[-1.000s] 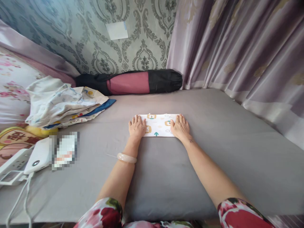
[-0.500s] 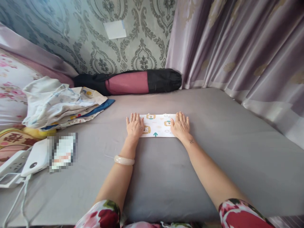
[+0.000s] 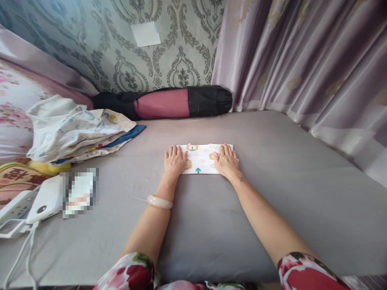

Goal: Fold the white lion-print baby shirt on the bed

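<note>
A white cloth (image 3: pixel 201 160) printed with yellow lions and green leaves lies folded into a flat rectangle on the grey bed sheet (image 3: pixel 199 225). Flat on its left end rests my left hand (image 3: pixel 175 161), palm down with fingers stretched out. My right hand (image 3: pixel 226 161) presses on the right end in the same way, its fingers pointing to the far side. Both hands cover parts of the cloth's ends. A pale bangle (image 3: pixel 159 202) circles my left wrist.
Left of my hands sits a loose pile of printed clothes (image 3: pixel 78 129). Nearer are a white power bank (image 3: pixel 46 199), a power strip (image 3: pixel 18 205) with cables, and a blurred-out object (image 3: pixel 80 192). A black and pink rolled bag (image 3: pixel 163 103) lies along the wall, beside curtains (image 3: pixel 287 60).
Both hands have slid slightly inward over the cloth, toward each other. More of the cloth's right end now shows beyond my right fingers. The cloth stays in place.
</note>
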Motion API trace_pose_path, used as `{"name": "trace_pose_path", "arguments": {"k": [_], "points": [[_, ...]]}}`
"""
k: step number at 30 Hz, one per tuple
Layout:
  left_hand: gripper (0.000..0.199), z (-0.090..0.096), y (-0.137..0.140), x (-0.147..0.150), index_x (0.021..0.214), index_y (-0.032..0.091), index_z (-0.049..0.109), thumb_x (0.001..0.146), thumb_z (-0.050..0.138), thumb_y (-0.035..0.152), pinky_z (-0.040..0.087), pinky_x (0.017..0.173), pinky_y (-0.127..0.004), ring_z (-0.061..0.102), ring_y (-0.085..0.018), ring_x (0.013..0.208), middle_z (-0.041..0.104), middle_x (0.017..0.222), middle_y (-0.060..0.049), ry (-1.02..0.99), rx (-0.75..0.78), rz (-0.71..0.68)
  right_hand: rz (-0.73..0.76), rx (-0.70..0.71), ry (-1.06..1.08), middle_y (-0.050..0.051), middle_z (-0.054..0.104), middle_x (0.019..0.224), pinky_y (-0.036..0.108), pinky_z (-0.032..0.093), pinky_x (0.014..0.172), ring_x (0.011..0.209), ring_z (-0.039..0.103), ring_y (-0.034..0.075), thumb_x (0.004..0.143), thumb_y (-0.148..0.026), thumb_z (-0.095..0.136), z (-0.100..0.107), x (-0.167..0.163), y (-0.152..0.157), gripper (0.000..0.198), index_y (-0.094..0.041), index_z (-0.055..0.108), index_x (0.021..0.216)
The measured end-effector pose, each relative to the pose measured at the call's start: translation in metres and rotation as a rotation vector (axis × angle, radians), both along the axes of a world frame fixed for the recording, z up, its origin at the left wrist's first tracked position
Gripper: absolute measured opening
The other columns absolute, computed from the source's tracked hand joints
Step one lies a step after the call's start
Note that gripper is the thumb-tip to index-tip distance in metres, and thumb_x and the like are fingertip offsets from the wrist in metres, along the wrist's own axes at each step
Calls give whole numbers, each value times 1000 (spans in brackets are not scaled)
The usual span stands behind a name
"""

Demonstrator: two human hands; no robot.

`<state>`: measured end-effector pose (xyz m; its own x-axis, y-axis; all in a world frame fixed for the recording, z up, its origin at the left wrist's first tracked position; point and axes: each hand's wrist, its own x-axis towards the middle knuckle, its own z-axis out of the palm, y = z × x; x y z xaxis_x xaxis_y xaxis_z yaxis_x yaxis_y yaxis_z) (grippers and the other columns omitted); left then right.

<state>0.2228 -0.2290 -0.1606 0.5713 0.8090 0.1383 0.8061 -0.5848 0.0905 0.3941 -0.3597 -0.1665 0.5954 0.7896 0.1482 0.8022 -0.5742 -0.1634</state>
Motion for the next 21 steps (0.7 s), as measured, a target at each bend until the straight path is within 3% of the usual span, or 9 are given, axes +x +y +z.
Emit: {"name": "trace_pose_path", "arguments": {"k": [8, 15, 21], "points": [[56, 3, -6, 3, 142, 9, 45, 101, 23, 40, 23, 118, -51, 33, -31, 144, 43, 151, -19, -70, 55, -3, 22, 40, -32, 19, 34, 156, 46, 18, 117, 145, 27, 30, 101, -38, 25, 5, -7, 1, 58, -4, 39, 146], [56, -4, -21, 18, 146, 12, 42, 101, 25, 42, 23, 118, -48, 32, -28, 145, 41, 153, -15, -76, 65, -176, 132, 67, -15, 17, 32, 157, 45, 17, 118, 146, 27, 28, 101, -35, 26, 1, -18, 9, 56, -5, 39, 147], [56, -9, -22, 19, 148, 14, 40, 102, 25, 42, 26, 117, -48, 31, -29, 145, 38, 155, -15, -48, 53, -189, 142, 92, 11, 18, 32, 157, 47, 19, 117, 145, 28, 29, 101, -35, 28, -6, -16, 10, 56, -5, 40, 147]]}}
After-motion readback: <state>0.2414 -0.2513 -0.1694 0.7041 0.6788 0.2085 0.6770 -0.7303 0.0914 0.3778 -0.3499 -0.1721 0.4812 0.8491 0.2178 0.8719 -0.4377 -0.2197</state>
